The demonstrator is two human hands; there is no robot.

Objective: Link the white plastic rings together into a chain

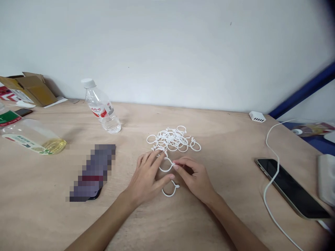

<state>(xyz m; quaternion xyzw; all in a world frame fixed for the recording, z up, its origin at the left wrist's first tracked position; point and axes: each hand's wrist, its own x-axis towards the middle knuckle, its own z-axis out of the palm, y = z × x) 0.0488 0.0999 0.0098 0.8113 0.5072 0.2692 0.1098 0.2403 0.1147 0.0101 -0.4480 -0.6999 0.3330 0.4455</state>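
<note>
While its loop is extended leftward, just nearer than the ring pile (171, 138), the white ring (165, 171) is pinched at its tab by the right grip (195, 176), long axis crosswise; beside the loop, the left grip (147, 177) is spread, contact unclear.

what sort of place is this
Probably an indoor work corner, perhaps a small workshop or office: a plain wooden table against a pale wall, with a pile of small white rings on it. The exact setting isn't certain.

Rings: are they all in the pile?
No, a ring lies apart from the pile, near the left hand, and the right hand pinches another ring.
</note>
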